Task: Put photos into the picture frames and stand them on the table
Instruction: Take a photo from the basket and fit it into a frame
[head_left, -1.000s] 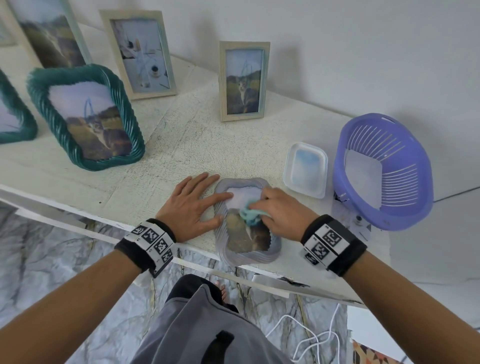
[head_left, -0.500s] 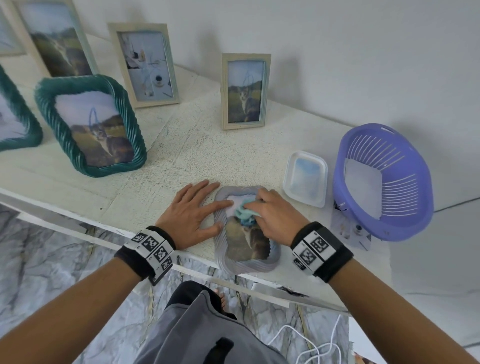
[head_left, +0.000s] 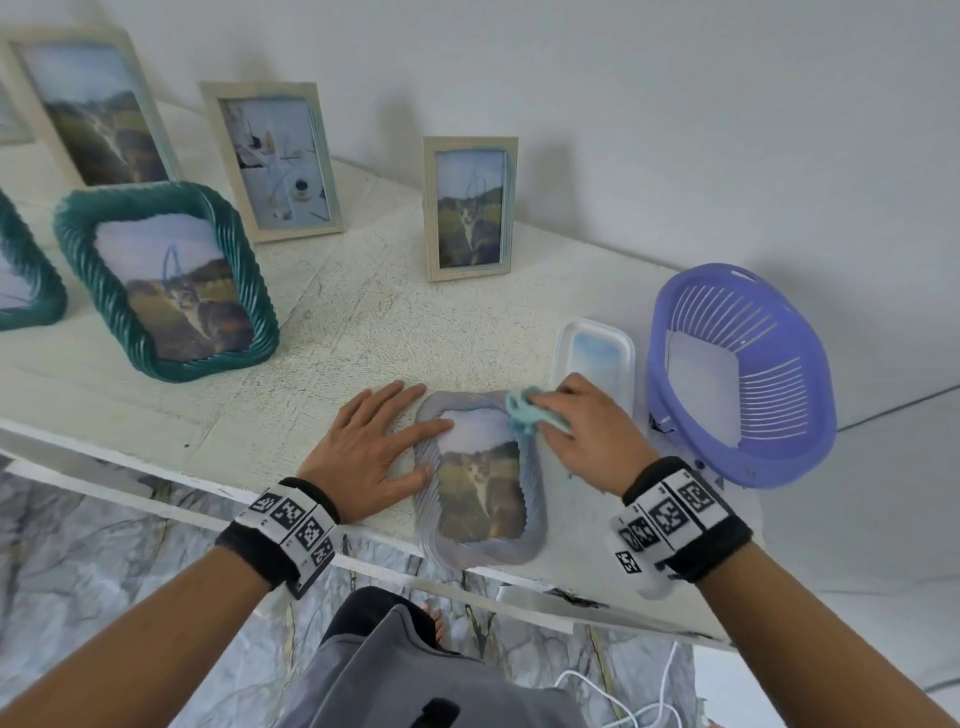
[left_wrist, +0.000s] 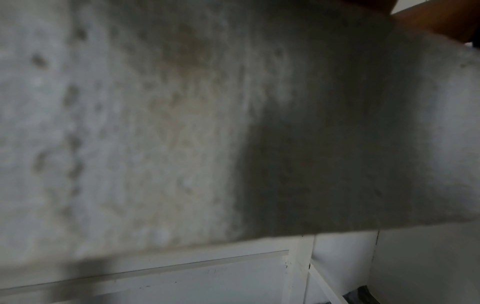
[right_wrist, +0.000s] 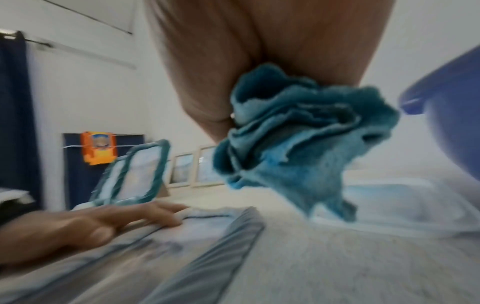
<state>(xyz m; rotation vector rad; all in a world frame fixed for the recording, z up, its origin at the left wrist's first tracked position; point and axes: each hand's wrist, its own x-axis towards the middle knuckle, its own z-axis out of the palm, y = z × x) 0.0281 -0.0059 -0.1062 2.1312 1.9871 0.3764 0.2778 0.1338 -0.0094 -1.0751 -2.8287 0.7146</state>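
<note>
I have the white table (head_left: 260, 415) as my work surface, with finished frames standing along the back out of the way: a teal rope-edged frame (head_left: 166, 280) and a pale wooden frame (head_left: 470, 208) among them. At my right the purple basket (head_left: 743, 374) sits within reach, and just beside it a shallow white tray (head_left: 595, 358).

The grey ribbed frame (head_left: 480, 478) lies flat, face up, at the near edge, its cat photo (head_left: 480, 488) already inside; I judge it lies down so I can press on it.

My left hand (head_left: 371, 452) is spread flat, fingers straight, fingertips on the frame's left rim to stop it sliding. My right hand (head_left: 576, 431) has its fingers curled round a bunched teal cloth (right_wrist: 298, 131), held at the frame's upper right corner, apparently for wiping.
</note>
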